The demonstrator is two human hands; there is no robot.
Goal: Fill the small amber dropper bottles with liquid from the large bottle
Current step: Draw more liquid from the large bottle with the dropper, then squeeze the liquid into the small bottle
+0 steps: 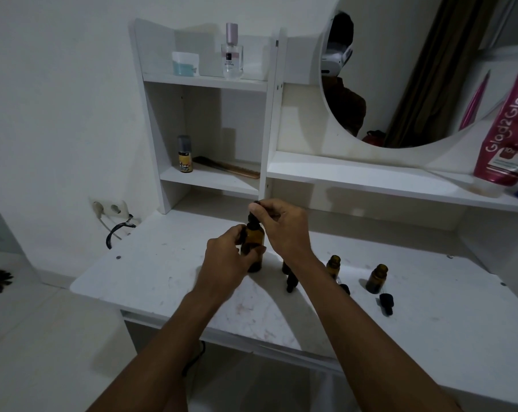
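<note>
Here, near the middle of the dressing table [150,272], well back from its front edge: the large bottle [253,248], upright, long axis vertical. Gripped round the amber body by the left hand [225,260], fingers curled close on the glass. Directly above, on the same axis, the black dropper cap [253,221], pinched between thumb and fingertips of the right hand [284,230]. Probably not yet off the neck, so a straight lift upward seems needed.

Toward the right edge, counted: two small ones in plain sight, open and upright. The first small bottle [333,264] just beyond the right forearm, the second small bottle [377,279] further right. Nearer to the right hand, both. Maybe a third behind the right wrist, impossible to tell. Lying beside them: three loose droppers, at [290,282], [344,288] and [386,304].
</note>
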